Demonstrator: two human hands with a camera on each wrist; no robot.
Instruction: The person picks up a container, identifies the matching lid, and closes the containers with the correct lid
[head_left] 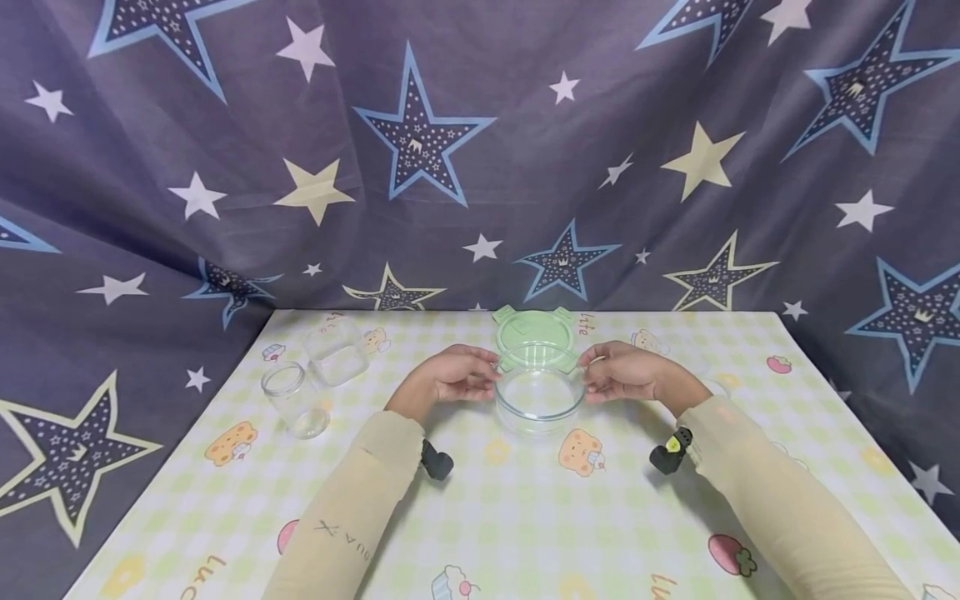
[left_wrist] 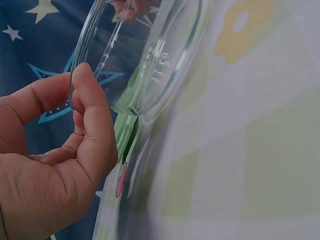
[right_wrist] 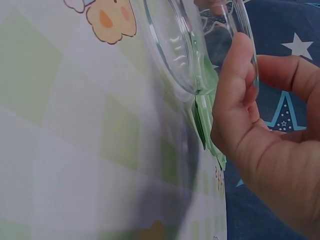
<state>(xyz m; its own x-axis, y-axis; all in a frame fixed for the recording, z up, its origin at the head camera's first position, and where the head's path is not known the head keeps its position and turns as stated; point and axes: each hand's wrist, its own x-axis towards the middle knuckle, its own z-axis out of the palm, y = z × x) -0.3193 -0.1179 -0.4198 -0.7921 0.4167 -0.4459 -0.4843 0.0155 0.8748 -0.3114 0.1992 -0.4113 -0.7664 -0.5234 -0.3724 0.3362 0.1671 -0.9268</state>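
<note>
A round clear glass bowl (head_left: 540, 423) is between my two hands, its rim facing up. My left hand (head_left: 467, 373) pinches the rim on the left side; in the left wrist view that hand (left_wrist: 65, 165) has its thumb and index finger on the glass edge. Across from it, my right hand (head_left: 621, 372) pinches the right side of the rim, thumb inward in the right wrist view. Whether the bowl's base touches the table, I cannot tell. Just behind the bowl lies a green lid (head_left: 534, 327) with side tabs, partly seen through the glass.
On the left stand a clear jar (head_left: 296, 408) and, behind it, another clear container (head_left: 337, 358). A faint pale round thing (head_left: 718, 389) lies by the right wrist. A checked cloth (head_left: 495, 517) covers the table; a star-patterned curtain (head_left: 480, 167) hangs behind and at both sides.
</note>
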